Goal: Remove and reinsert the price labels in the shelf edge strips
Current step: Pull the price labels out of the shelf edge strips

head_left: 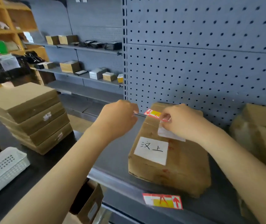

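The fingers (pixel 165 118) of the right hand (pixel 180 122) pinch one end of a red and yellow price label (pixel 153 113) in the middle of the frame. The left hand (pixel 117 118) is closed around the end of a thin clear strip (pixel 139 114); its fingertips are hidden behind the knuckles. Under the hands lies a brown cardboard box (pixel 169 164) with a white handwritten paper, on a grey metal shelf (pixel 113 160). A second price label (pixel 162 201) sits at the shelf's front edge, lower centre. The print on both labels is too blurred to read.
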The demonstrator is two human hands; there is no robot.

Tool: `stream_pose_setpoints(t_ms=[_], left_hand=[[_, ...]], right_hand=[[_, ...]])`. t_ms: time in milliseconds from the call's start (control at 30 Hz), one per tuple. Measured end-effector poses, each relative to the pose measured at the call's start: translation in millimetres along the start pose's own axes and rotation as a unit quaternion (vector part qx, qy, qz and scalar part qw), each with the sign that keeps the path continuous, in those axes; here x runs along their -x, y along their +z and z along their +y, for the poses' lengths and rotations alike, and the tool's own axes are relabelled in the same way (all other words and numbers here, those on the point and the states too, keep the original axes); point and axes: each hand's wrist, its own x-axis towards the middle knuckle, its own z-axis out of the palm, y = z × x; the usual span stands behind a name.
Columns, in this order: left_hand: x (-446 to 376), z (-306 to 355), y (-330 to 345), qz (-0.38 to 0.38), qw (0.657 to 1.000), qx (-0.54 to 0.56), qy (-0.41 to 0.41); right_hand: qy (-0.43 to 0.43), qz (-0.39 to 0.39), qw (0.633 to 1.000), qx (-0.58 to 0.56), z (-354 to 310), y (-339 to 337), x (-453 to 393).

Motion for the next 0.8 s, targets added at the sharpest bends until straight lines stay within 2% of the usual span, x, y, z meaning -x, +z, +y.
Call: stream_pose_setpoints(t_ms=[167,300,533,633,700,800], left_hand=[[-39.2,-26.5,6.5,-0.002,0.998,0.018,0.067],[-58.2,-36.7,12.3,-0.022,0.992,0.034,0.118],[-72.9,-41.5,24.9,-0.037,0.987,0.056,0.148],[-74.0,-39.6,26.8,-0.035,0.985,0.047,0.161],[-72.6,-38.8,26.0,-0.026,0.984,0.050,0.172],[-70.3,-34.1,21.3,-0.017,0.981,0.059,0.185]], right_hand=[[0.055,0.033,0.998,0.018,-6.5,9.9,-30.7],[0.059,0.029,0.996,0.054,-13.5,21.0,-44.6],[0.048,0.033,0.977,0.203,-19.5,33.3,-52.1],[0.056,0.025,0.973,0.221,-25.0,35.0,-51.3],[0.060,0.046,0.974,0.214,-27.4,30.9,-48.7],[0.051,0.124,0.973,0.187,-24.8,25.1,-37.5]])
